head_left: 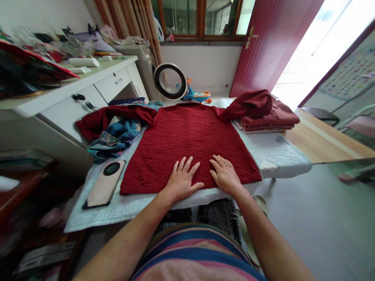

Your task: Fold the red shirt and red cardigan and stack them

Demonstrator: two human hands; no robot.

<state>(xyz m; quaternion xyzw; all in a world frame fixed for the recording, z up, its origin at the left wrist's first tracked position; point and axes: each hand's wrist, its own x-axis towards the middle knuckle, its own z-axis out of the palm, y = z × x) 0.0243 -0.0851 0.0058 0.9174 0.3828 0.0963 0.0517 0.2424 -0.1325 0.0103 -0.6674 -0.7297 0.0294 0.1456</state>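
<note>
Two hands (182, 180) — spread flat — rest on one red garment (190, 136), near one phone (102, 188).

You have one bare left hand (183, 178) and one bare right hand (225, 175), two in all, and one dark red, textured, long-sleeved garment (190, 136). You count one beige rectangular phone (104, 185) near left, one heap of blue patterned cloth (117, 136) at left, one stack of folded red fabric (275, 119) at right, and one round, black-rimmed glass door (170, 81) far off.

Covered table (285, 154), red garment (187, 136), phone (102, 185), folded stack (281, 114)
</note>
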